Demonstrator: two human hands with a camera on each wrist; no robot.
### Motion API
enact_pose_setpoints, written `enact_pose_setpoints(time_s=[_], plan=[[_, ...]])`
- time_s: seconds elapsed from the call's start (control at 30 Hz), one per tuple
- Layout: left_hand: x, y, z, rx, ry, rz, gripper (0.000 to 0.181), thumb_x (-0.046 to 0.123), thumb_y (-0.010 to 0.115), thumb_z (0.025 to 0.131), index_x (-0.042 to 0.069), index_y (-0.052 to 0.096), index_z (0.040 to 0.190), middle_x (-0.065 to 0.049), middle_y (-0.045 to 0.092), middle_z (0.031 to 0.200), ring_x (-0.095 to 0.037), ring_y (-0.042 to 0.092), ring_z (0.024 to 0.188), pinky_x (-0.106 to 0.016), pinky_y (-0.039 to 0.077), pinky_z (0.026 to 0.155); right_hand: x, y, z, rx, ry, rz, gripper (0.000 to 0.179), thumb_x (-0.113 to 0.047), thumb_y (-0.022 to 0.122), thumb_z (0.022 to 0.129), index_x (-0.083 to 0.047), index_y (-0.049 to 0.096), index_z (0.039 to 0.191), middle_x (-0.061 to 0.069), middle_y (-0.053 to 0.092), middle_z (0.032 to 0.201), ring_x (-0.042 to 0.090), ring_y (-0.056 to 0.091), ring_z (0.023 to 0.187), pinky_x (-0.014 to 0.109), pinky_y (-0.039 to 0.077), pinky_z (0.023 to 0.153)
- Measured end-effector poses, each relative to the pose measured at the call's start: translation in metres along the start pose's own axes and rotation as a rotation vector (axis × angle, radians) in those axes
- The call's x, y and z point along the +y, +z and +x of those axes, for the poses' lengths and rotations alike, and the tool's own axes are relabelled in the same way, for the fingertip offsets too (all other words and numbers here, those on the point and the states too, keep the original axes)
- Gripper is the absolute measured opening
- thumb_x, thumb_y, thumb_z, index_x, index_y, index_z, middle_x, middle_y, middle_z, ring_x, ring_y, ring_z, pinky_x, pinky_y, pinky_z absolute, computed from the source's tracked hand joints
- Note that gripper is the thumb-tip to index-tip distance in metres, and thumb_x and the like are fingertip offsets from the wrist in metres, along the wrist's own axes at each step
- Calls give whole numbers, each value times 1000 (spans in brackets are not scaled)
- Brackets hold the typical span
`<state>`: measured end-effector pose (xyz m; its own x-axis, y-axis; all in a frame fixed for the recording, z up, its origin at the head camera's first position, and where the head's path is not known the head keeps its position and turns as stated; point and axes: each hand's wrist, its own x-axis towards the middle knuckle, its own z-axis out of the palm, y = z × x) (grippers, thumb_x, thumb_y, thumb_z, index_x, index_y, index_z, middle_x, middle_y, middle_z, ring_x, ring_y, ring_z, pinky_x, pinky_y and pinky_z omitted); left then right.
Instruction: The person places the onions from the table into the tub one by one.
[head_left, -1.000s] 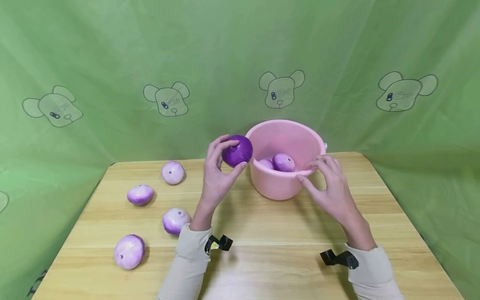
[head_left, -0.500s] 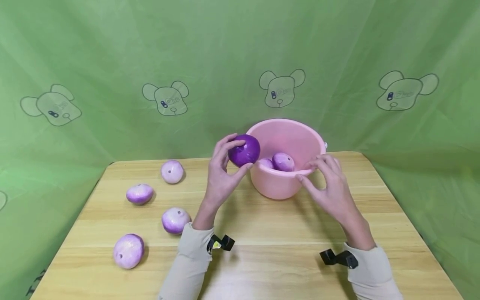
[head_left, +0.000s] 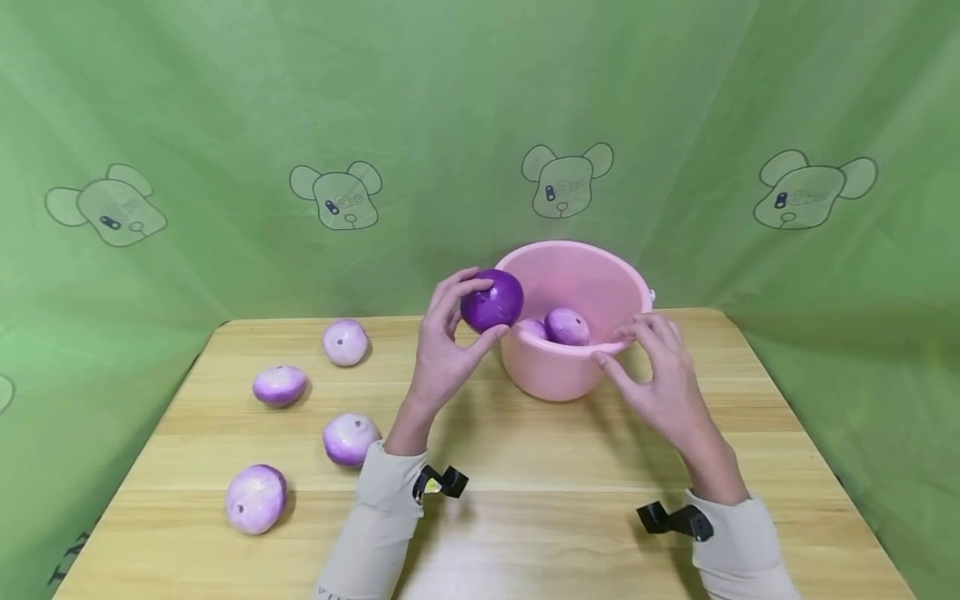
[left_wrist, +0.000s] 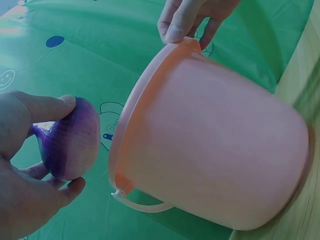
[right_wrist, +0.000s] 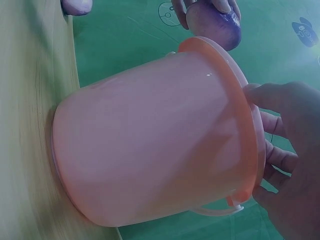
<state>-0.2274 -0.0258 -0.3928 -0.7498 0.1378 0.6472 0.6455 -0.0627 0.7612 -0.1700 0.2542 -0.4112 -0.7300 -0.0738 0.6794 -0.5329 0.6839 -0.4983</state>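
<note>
My left hand [head_left: 442,354] holds a dark purple onion [head_left: 493,302] between thumb and fingers, just left of and above the rim of a pink bucket [head_left: 558,375]. In the left wrist view the held onion [left_wrist: 72,140] hangs in the air, apart from the bucket. On the bucket's near right rim, my right hand [head_left: 663,379] pinches the edge, thumb outside and fingers inside. The bucket stands upright on the table. Within it lie a paler onion [head_left: 566,326] and another onion [head_left: 533,328], partly hidden by the wall.
Several pale purple onions lie apart on the left of the wooden table [head_left: 525,533], one onion [head_left: 351,439] close to my left sleeve and another onion [head_left: 257,499] nearer the front. A green curtain [head_left: 450,100] hangs behind. The white bucket handle [left_wrist: 145,205] hangs low.
My left hand has moved slightly right with the onion, up to the bucket's left rim, then nearly paused. The right hand keeps its grip on the rim.
</note>
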Motion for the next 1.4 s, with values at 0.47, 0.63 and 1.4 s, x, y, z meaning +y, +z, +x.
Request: enact_pose_setpoints(time_s=[0.47, 0.63, 1.4], plan=[[-1, 5, 4, -5, -1, 34, 54, 6, 85, 83, 6, 63, 132, -19, 47, 148, -27, 51, 133, -37, 51, 106, 1, 1, 0, 2, -3, -4, 31, -3, 85, 79, 1, 68, 105, 15, 61, 112, 30, 49, 113, 49, 39, 99], [0, 8, 7, -28, -21, 50, 55, 7, 86, 82, 6, 63, 132, -16, 47, 149, -26, 51, 133, -34, 50, 107, 1, 2, 0, 3, -4, 1, 31, -4, 86, 79, 0, 68, 104, 15, 61, 111, 30, 49, 113, 50, 39, 99], [-7, 29, 21, -110, -18, 141, 59, 12, 84, 85, 8, 59, 138, -15, 46, 151, -24, 50, 137, -31, 46, 110, 2, 1, -1, 4, 7, 4, 31, -6, 86, 80, -2, 69, 106, 14, 61, 115, 29, 48, 116, 53, 39, 100]])
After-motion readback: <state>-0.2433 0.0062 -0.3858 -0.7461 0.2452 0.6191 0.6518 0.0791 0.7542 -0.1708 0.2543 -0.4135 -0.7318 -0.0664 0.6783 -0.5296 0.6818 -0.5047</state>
